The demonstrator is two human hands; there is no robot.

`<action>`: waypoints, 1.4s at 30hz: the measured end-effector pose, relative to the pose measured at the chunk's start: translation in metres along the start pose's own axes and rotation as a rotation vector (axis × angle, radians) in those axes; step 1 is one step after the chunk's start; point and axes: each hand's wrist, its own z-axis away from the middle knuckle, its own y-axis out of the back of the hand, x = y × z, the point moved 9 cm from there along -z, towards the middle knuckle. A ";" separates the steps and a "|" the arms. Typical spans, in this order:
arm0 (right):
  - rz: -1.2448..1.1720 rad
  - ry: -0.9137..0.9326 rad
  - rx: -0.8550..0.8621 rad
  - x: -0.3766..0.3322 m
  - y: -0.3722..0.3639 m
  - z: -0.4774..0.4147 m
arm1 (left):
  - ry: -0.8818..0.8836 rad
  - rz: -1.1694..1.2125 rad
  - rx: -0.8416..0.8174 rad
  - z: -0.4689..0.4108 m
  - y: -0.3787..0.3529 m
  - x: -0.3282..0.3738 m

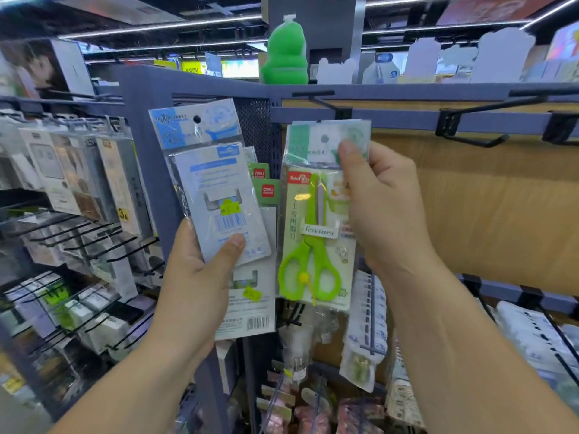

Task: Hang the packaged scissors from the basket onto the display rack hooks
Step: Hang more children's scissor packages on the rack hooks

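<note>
Presently: right hand [385,208] pinched glossy green-scissors pack [313,245], seemingly beneath black wire hook [316,100]; left hand [200,277] gripped flat blue-carded packs [219,189].

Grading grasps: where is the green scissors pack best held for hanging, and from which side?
Pinch the header card of the green scissors pack from its right edge, beside the hang hole, as the right hand does: the pack hangs upright and the hole is uncovered.

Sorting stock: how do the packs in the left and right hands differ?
The blue-topped pack shows its back, with a barcode; the green-topped pack shows its front, with green scissors. The left hand grips the blue-topped pack low; the right hand pinches the green-topped pack near its top. Both have hang holes.
</note>
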 end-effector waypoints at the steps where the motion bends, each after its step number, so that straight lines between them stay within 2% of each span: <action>1: 0.008 0.018 -0.008 -0.004 -0.003 -0.005 | 0.001 0.001 0.007 -0.001 0.001 0.000; 11: 0.219 0.039 0.061 0.003 0.000 -0.034 | -0.019 -0.046 0.048 0.000 0.014 0.007; 16: 0.410 0.049 0.130 0.019 0.016 -0.036 | -0.006 0.000 -0.010 0.003 0.011 0.008; 18: 0.415 0.080 0.228 0.014 0.027 -0.021 | 0.024 0.028 -0.067 0.006 0.005 0.007; 20: 0.389 0.138 0.304 0.006 0.030 0.000 | 0.047 0.050 -0.110 0.009 -0.001 0.006; 21: 0.344 0.145 0.274 0.003 0.023 0.010 | 0.057 0.056 -0.128 0.010 -0.005 0.006; 24: 0.133 -0.017 0.013 0.010 -0.018 0.034 | 0.064 0.067 -0.196 0.014 -0.019 0.006; 26: 0.064 -0.083 -0.083 0.015 -0.035 0.046 | 0.057 0.067 -0.217 0.016 -0.027 0.007; 31: -0.001 -0.128 -0.027 0.026 -0.029 0.045 | 0.070 0.037 -0.225 0.017 -0.036 0.002; 37: -0.266 -0.202 -0.041 0.038 -0.028 0.047 | 0.125 -0.031 -0.307 0.027 -0.037 -0.007; 42: -0.264 -0.185 -0.073 0.036 -0.029 0.051 | 0.112 -0.032 -0.284 0.031 -0.036 -0.006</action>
